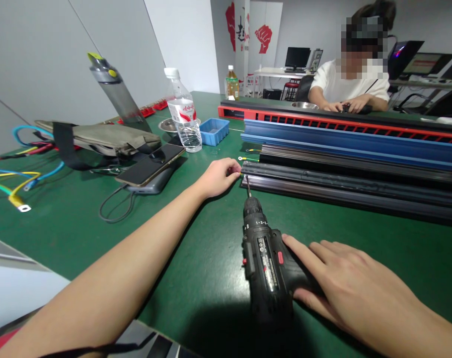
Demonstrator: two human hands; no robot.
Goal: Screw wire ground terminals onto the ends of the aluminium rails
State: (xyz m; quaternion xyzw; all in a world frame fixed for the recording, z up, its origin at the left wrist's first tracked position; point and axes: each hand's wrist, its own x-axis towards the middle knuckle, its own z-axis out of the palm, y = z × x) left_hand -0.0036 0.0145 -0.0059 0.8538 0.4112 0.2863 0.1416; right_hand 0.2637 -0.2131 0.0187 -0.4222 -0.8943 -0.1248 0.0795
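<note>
A black cordless drill lies in my right hand, whose fingers wrap round its grip. The drill points away from me, and its bit tip meets the left end of a dark metal rail. Just left of the rail ends is my left hand, its thumb and forefinger pinched on a thin yellow wire end at the second rail. Most of that wire is hidden by the fingers. Behind, a yellow-green wire with a ring terminal sticks out beside another dark rail.
Left on the green table are a phone, a pouch, a water bottle, a blue tray and cables. Blue and red rails lie behind. Across the table sits a person.
</note>
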